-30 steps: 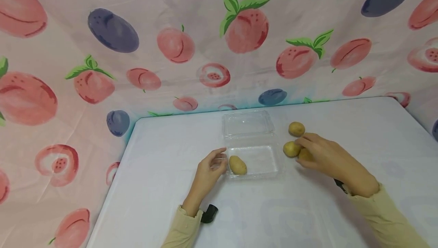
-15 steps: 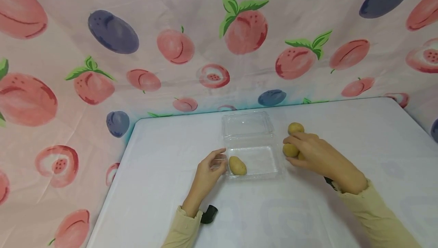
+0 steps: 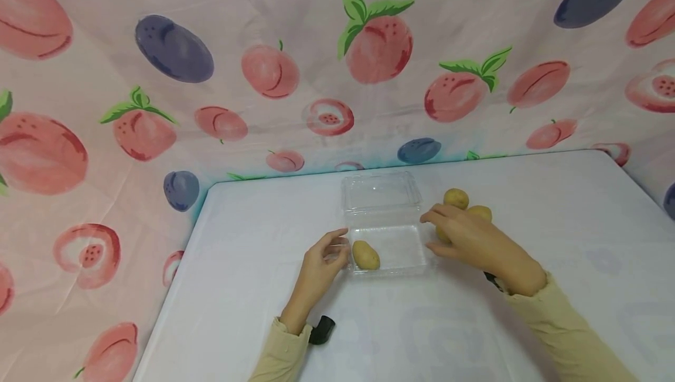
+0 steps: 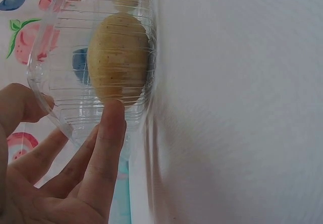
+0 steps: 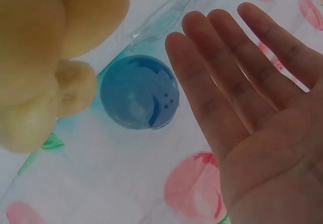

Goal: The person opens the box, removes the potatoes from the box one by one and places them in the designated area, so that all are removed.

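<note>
A clear plastic clamshell container (image 3: 398, 247) lies open on the table, one potato (image 3: 366, 255) at the left end of its base. My left hand (image 3: 323, 258) holds that end by the rim. In the left wrist view the fingers (image 4: 108, 148) lie against the ribbed wall, with the potato showing through the plastic. My right hand (image 3: 469, 238) is between the container and the loose potatoes (image 3: 456, 198), partly covering one. Its fingers (image 5: 202, 88) are extended in the right wrist view, the palm bare, and several potatoes (image 5: 30, 37) sit beside them.
The container's lid (image 3: 381, 191) lies folded back behind the base. A white-covered table (image 3: 263, 265) stretches out on both sides. Fruit-printed cloth (image 3: 295, 36) hangs behind and to the left of it. A dark device (image 3: 323, 329) is at the left wrist.
My right hand has moved left across the loose potatoes toward the container, uncovering a potato on its right. My left hand, the container and the potato inside stay in place.
</note>
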Demonstrator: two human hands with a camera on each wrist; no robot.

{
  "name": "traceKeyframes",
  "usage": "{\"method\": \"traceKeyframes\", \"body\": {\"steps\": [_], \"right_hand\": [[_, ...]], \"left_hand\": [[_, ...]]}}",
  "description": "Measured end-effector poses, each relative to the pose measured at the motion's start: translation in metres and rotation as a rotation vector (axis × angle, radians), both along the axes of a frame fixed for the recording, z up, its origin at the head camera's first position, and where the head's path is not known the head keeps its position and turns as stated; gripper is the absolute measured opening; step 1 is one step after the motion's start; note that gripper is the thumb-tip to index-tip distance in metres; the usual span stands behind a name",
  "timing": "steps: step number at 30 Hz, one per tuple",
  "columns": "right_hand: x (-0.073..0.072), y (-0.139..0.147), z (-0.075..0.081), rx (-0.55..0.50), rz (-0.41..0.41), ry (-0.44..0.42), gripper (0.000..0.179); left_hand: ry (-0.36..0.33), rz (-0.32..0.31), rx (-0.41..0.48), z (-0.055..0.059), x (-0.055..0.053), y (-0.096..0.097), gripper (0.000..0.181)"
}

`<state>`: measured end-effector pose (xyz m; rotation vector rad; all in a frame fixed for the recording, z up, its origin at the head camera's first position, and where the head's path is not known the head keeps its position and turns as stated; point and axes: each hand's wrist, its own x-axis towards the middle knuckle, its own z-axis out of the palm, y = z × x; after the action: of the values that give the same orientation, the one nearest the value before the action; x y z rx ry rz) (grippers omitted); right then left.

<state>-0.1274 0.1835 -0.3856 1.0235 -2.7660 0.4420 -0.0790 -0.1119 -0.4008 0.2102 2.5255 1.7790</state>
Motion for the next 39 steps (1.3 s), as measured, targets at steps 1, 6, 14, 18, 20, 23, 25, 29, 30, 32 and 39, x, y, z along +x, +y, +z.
{"method": "traceKeyframes", "body": {"steps": [1, 6, 14, 18, 20, 23, 25, 29, 30, 32, 39], "right_hand": [[0.000, -0.001, 0.000, 0.003, 0.005, 0.004, 0.036], [0.000, -0.008, 0.001, 0.022, 0.009, 0.013, 0.038], [-0.003, -0.017, -0.002, 0.042, 0.028, 0.028, 0.038], [-0.003, -0.022, -0.003, 0.040, 0.034, 0.006, 0.038], [-0.004, -0.024, -0.004, 0.034, 0.047, 0.007, 0.038], [-0.004, -0.027, -0.006, 0.028, 0.065, 0.016, 0.037], [-0.004, -0.029, -0.007, 0.031, 0.067, 0.013, 0.037], [-0.004, -0.033, -0.008, 0.045, 0.055, -0.003, 0.038], [-0.004, -0.034, -0.009, 0.051, 0.050, -0.004, 0.038], [-0.004, -0.036, -0.009, 0.058, 0.045, 0.001, 0.039], [-0.003, -0.043, -0.010, 0.067, 0.043, -0.021, 0.039]], "left_hand": [[0.000, 0.003, 0.003, -0.002, -0.001, 0.000, 0.037], [-0.010, 0.014, 0.006, -0.007, -0.002, 0.000, 0.037], [-0.015, 0.018, 0.003, -0.034, -0.012, -0.003, 0.040], [-0.008, 0.013, 0.023, -0.040, -0.014, -0.006, 0.040], [-0.006, 0.013, 0.025, -0.041, -0.014, -0.006, 0.040], [-0.006, 0.016, 0.010, -0.042, -0.015, -0.005, 0.040], [-0.007, 0.020, -0.003, -0.042, -0.016, -0.005, 0.039], [-0.010, 0.021, -0.006, -0.042, -0.017, -0.005, 0.040], [-0.010, 0.020, 0.000, -0.042, -0.016, -0.005, 0.040], [-0.008, 0.016, 0.016, -0.042, -0.015, -0.006, 0.040], [-0.001, 0.012, 0.041, -0.043, -0.015, -0.007, 0.041]]}}
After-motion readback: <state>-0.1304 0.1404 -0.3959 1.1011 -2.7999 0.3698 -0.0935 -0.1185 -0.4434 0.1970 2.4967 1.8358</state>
